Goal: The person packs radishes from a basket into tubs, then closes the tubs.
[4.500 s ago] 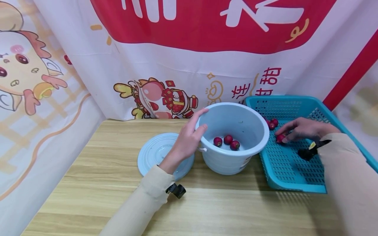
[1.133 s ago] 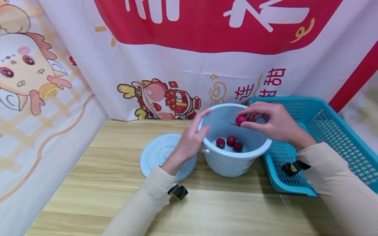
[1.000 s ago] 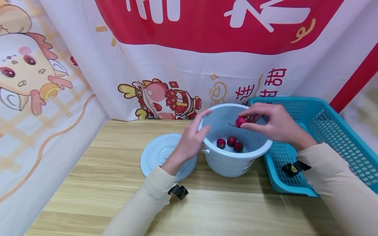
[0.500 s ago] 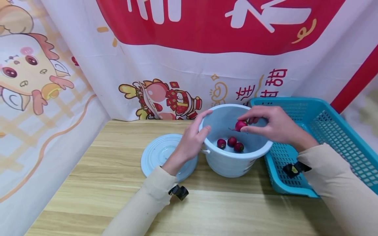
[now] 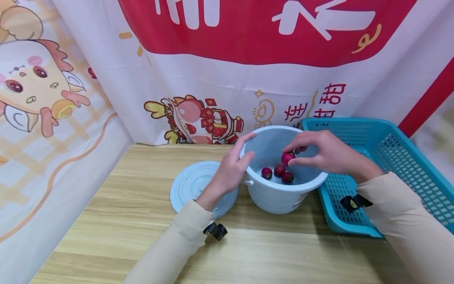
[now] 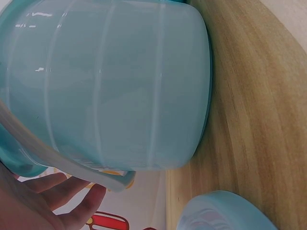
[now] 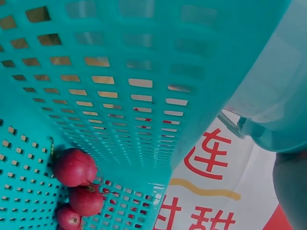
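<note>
A light blue bucket [image 5: 273,199] stands upright on the table with three red radishes [image 5: 267,173] on its floor. At its left rim my left hand [image 5: 228,169] grips the edge, thumb over the inner side. Inside the mouth, my right hand [image 5: 324,154] pinches another radish [image 5: 287,159] between thumb and fingers, just above the others. The left wrist view shows the bucket's ribbed side, its pale handle [image 6: 62,165] and fingers of my left hand [image 6: 53,201] beside it. Only a dark edge of my right hand shows in the right wrist view; the held radish is out of sight there.
Right of the bucket sits a teal perforated basket [image 5: 333,221]. Several radishes [image 7: 74,167] lie in its corner in the right wrist view. A round blue lid [image 5: 186,183] lies flat on the wooden table [image 5: 117,221] at the left. A printed curtain [image 5: 198,75] hangs behind.
My right hand has carried a radish from the basket over into the bucket, then lowered it closer to the other radishes. My left hand has stayed on the rim.
</note>
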Demonstrator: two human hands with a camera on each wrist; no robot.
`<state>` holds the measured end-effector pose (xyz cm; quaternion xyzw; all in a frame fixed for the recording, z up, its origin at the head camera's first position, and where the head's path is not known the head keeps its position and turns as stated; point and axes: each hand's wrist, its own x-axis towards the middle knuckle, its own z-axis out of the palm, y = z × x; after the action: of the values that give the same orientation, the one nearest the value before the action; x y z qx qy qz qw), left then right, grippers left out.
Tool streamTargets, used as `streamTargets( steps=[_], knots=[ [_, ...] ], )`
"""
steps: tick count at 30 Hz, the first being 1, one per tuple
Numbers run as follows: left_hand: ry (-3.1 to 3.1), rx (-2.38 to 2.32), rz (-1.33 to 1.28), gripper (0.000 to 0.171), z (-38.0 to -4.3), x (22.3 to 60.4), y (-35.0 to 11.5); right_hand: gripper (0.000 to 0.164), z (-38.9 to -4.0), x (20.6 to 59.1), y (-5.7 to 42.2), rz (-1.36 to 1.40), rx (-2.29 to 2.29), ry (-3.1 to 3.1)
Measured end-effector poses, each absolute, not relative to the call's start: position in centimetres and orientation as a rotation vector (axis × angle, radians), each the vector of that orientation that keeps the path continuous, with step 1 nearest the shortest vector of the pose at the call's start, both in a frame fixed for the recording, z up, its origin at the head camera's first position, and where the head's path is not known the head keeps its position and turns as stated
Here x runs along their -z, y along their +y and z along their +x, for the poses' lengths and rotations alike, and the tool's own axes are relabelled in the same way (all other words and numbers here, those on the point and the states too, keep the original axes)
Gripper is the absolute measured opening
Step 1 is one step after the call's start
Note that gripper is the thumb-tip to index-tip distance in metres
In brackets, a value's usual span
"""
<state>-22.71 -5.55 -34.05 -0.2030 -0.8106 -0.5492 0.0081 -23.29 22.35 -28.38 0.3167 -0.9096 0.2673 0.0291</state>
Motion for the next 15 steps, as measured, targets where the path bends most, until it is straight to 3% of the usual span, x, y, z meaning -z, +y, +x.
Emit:
streamTargets(
  steps=[15],
  knots=[
    [-2.539, 1.716, -0.639, 0.054, -22.73, 34.07, -5.55, 0.036, -23.4, 28.5, 22.09, 1.016, -0.757, -2.821]
  ],
)
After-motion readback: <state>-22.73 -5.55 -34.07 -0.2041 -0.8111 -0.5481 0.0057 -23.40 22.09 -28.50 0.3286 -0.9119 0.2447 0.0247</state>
